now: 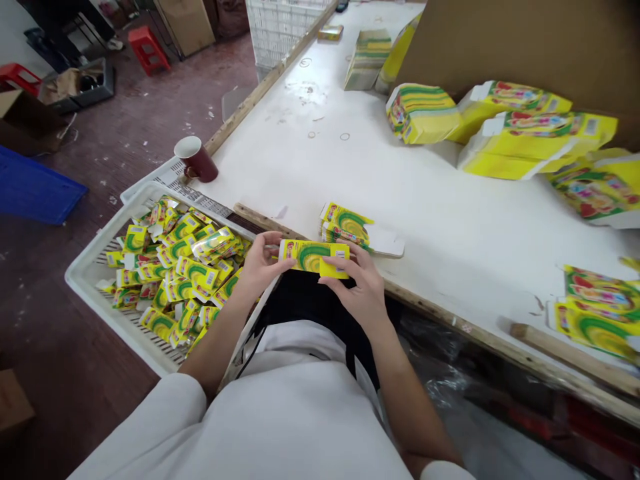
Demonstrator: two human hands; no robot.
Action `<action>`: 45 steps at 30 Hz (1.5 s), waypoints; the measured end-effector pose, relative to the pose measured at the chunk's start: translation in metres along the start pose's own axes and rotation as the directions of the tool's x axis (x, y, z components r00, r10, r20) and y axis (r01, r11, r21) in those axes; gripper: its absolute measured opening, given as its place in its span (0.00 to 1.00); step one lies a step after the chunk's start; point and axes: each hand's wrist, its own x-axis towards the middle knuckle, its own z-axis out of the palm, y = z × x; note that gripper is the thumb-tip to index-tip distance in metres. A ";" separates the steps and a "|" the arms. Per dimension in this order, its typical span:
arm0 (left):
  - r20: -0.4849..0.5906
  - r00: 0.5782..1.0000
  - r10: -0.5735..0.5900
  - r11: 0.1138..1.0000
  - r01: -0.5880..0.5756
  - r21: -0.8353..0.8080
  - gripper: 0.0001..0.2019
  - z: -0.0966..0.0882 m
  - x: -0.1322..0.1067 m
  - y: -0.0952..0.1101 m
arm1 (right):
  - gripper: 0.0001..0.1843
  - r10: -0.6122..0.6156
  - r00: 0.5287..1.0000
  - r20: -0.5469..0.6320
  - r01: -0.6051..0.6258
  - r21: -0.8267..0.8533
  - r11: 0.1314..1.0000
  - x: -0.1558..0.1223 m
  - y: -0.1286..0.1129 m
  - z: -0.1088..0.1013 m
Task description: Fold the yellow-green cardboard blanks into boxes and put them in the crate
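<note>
A small yellow and green carton [314,257] is held between both my hands, just in front of the table's near edge. My left hand [261,265] grips its left end with fingers curled round it. My right hand [361,285] pinches its right end, thumb below and fingers on top. A short stack of flat cartons [345,227] lies on the white table [400,180] right behind the held one. To my left, a white plastic crate [95,263] holds several folded cartons [185,273] of the same kind.
A dark red mug [196,159] stands at the table's left corner. Bundles of flat cartons [525,127] lie at the far right, more [597,310] at the near right, before a big brown cardboard box [525,47]. A wooden strip [450,320] edges the table. Red stools [147,48] stand on the floor.
</note>
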 end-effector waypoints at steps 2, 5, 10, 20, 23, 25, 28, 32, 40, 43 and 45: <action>0.040 0.996 -0.076 0.983 0.082 -0.162 0.29 0.002 0.001 -0.001 | 0.13 -0.015 1.000 0.027 0.015 -0.015 1.000 -0.001 0.003 -0.001; 0.058 0.993 -0.103 0.963 0.114 -0.245 0.28 0.006 -0.001 0.000 | 0.12 -0.032 0.989 0.142 0.033 -0.003 0.999 -0.002 0.005 -0.002; 0.069 0.990 -0.123 0.960 0.137 -0.245 0.22 0.011 -0.003 0.004 | 0.09 -0.010 0.997 0.078 0.011 -0.010 1.000 0.000 0.000 0.002; 0.088 0.991 -0.099 0.972 0.115 -0.203 0.22 0.008 -0.006 -0.001 | 0.33 0.079 0.997 -0.007 -0.078 0.103 0.992 0.001 -0.005 0.025; 0.055 0.996 -0.070 0.996 0.073 -0.047 0.19 -0.010 -0.005 -0.008 | 0.41 0.081 0.990 0.117 -0.091 0.084 0.992 0.007 0.002 0.023; -0.054 0.998 -0.021 0.983 0.031 0.182 0.14 -0.033 -0.005 -0.015 | 0.47 0.084 0.981 0.177 -0.094 0.052 0.994 0.012 0.012 0.013; -0.321 0.941 0.111 0.754 0.130 0.644 0.09 -0.069 -0.011 -0.029 | 0.36 0.148 0.989 -0.026 -0.150 -0.218 0.964 0.019 0.041 -0.009; -0.349 0.917 0.194 0.319 0.277 0.906 0.28 -0.084 -0.026 -0.057 | 0.28 0.204 0.976 -0.071 -0.211 -0.511 0.833 0.024 0.078 -0.020; -0.264 0.964 0.016 0.206 0.255 0.945 0.26 -0.094 -0.022 -0.112 | 0.17 0.185 0.982 -0.041 -0.174 -0.580 0.796 0.024 0.085 -0.015; -0.410 0.912 0.014 0.193 0.400 0.896 0.30 -0.130 -0.027 -0.123 | 0.18 0.212 0.973 -0.090 -0.225 -0.553 0.802 0.025 0.089 -0.015; -0.504 0.863 -0.014 0.198 0.497 0.845 0.36 -0.154 -0.033 -0.128 | 0.23 0.238 0.964 -0.121 -0.265 -0.526 0.808 0.025 0.092 -0.015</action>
